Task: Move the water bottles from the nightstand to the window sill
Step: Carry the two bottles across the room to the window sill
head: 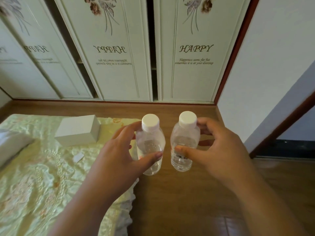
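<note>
Two clear plastic water bottles with white caps stand upright side by side over a wooden surface (179, 198). My left hand (122, 155) grips the left bottle (150, 142), thumb across its front and fingers behind it. My right hand (219, 150) grips the right bottle (185, 140), which carries a barcode label, with the thumb on the label and fingers curled round the far side. Whether the bottles rest on the wood or are lifted off it cannot be told.
A bed with a pale green embroidered cover (42, 176) lies to the left, with a white box (78, 130) and a white pillow (12, 145) on it. White wardrobe doors (192, 65) marked "HAPPY" stand behind. A white wall (272, 65) rises at right.
</note>
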